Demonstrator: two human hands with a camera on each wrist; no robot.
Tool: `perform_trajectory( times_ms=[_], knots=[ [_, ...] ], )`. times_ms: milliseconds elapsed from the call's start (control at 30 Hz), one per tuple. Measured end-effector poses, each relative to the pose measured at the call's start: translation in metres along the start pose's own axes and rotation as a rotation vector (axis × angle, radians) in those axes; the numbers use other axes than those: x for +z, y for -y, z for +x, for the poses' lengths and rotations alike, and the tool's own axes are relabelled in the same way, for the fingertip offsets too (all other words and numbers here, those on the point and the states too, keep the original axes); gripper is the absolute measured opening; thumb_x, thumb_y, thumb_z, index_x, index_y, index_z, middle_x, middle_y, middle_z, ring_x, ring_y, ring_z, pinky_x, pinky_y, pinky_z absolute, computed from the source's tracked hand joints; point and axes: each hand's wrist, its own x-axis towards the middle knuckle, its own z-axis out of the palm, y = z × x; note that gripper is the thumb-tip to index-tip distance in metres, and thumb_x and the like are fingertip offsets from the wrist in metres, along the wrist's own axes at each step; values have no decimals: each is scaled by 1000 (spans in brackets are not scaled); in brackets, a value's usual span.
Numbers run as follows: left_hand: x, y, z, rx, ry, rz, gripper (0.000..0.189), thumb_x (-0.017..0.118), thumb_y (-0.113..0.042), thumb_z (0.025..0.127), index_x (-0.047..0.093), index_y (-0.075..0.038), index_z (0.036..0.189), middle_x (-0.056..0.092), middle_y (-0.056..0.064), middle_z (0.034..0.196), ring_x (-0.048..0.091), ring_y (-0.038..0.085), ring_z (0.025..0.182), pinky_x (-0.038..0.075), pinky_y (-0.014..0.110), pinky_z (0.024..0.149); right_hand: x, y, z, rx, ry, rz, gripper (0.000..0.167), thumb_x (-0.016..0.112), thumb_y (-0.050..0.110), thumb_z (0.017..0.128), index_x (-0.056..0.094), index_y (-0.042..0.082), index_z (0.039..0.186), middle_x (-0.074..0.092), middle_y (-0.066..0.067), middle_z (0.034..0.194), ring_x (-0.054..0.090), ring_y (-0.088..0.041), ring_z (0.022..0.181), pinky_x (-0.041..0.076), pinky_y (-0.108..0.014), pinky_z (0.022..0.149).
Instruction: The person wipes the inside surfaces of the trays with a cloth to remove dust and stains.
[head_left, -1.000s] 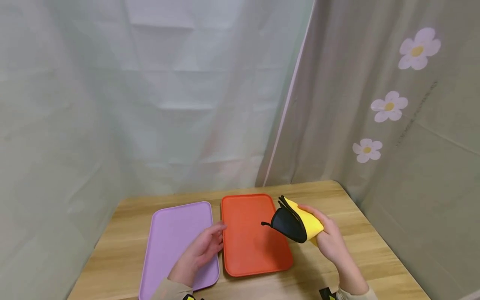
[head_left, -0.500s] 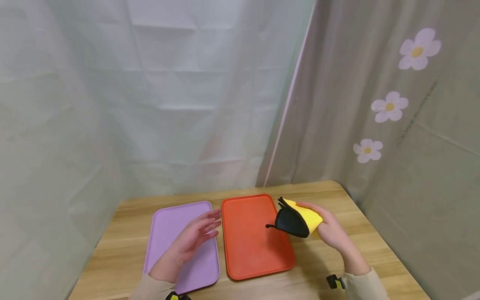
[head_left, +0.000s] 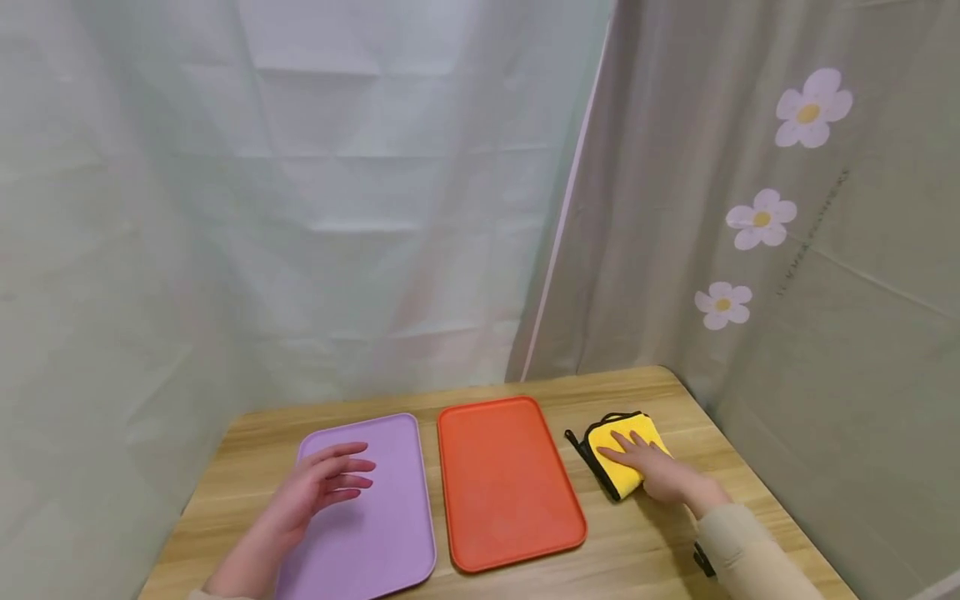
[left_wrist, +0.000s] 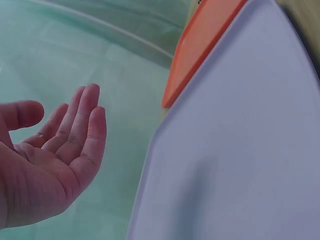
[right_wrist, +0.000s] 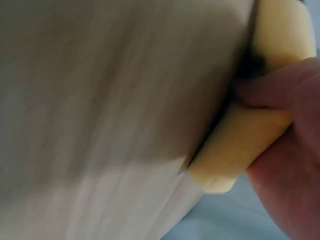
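A folded yellow cloth with black edging and a black loop lies on the table right of the orange-red tray. My right hand rests on top of it, fingers spread. From the right wrist, the thumb of the right hand shows against the folded side of the yellow cloth, close to the wood. Over the purple tray, my left hand hovers with nothing in it, fingers relaxed and slightly bent. The left wrist view shows the palm of that left hand beside the purple tray.
Both trays lie side by side on a wooden table, the purple one to the left. A pale curtain hangs behind the table. On the right, a greyish curtain with printed flowers runs along the table's side.
The right hand has brought the yellow cloth down from mid-air onto the table, and its fingers have spread over it. The left hand has drawn back leftward from the orange-red tray's edge.
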Motion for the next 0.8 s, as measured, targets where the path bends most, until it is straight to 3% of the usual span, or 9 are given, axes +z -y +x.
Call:
perform_trajectory(
  times_ms=[133, 367, 633, 800],
  knots=[
    [-10, 2, -4, -7, -15, -8, 28, 48, -21, 115, 69, -23, 134, 76, 5, 122, 76, 27, 109, 60, 34, 96, 10, -5, -6, 5, 21, -20, 111, 46, -30, 69, 38, 20, 168, 20, -22, 175, 15, -58, 156, 13, -77, 121],
    [-19, -1, -5, -4, -21, -42, 29, 47, -21, 115, 73, -31, 125, 77, 1, 118, 76, 23, 106, 60, 33, 95, 15, 0, -12, 35, 54, -104, 109, 65, -4, 75, 22, 18, 172, 3, -23, 177, 2, -56, 159, 8, -77, 121],
    [-27, 6, -14, -1, -26, -67, 34, 44, -19, 116, 73, -36, 120, 77, 0, 117, 76, 20, 104, 60, 32, 94, 13, 4, -13, 35, 58, -112, 108, 66, -2, 75, 23, 16, 172, 2, -22, 177, 2, -55, 159, 7, -77, 121],
    [-30, 4, -13, -27, -120, -6, 30, 45, -18, 116, 71, -25, 130, 77, 3, 116, 77, 22, 102, 61, 33, 93, -4, 9, -7, 32, 114, -82, 100, 70, 10, 78, 29, 13, 170, 9, -26, 176, 6, -60, 156, 11, -80, 119]
  ],
)
